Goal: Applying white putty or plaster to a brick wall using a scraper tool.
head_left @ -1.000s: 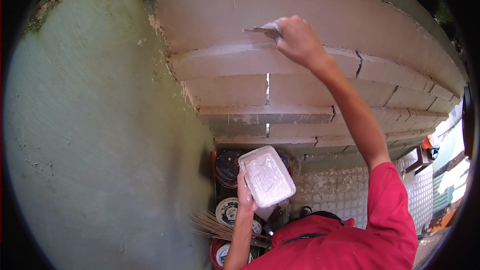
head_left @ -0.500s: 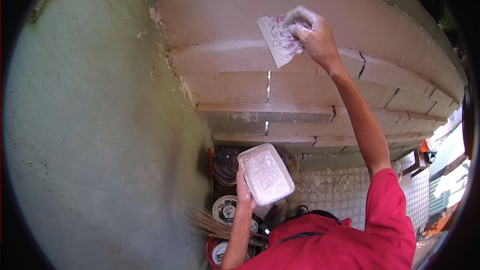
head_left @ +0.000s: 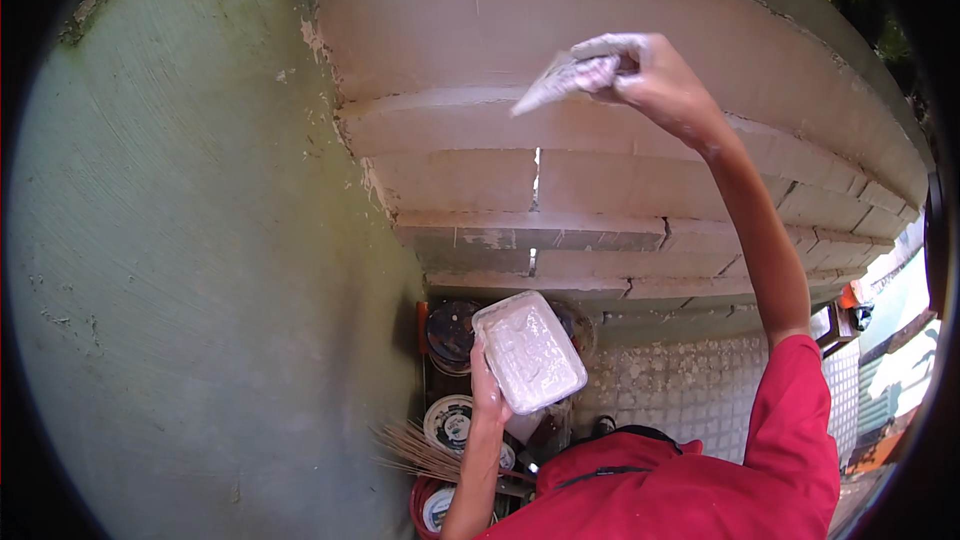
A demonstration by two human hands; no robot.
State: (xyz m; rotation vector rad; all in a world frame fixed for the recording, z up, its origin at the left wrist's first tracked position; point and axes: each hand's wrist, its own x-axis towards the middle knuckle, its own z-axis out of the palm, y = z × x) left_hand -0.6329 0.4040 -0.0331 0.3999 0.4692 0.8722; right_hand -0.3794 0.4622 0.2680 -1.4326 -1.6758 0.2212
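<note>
My right hand (head_left: 640, 75), smeared with white paste, is closed on a flat putty scraper (head_left: 560, 85) coated in the same paste. The scraper is seen nearly edge-on and somewhat blurred, in front of the upper part of the pinkish slatted wall (head_left: 430, 30). Lower down, my left hand (head_left: 488, 385) grips the left side of a rectangular plastic tub (head_left: 530, 352). White putty with an uneven, ridged surface fills the tub. The underside of the tub and most of my left fingers are hidden.
A green plastered wall (head_left: 210, 240) rises close on the left. Below the tub stand a dark bucket (head_left: 450, 330), a lidded white bucket (head_left: 447, 420) and a bundle of thin sticks (head_left: 425, 452). Tiled floor (head_left: 680, 380) lies at right, with a small wooden bench (head_left: 838, 328) beyond.
My right hand has shifted right and slightly down, turning the scraper from its broad face to nearly edge-on. The tub in my left hand has barely moved.
</note>
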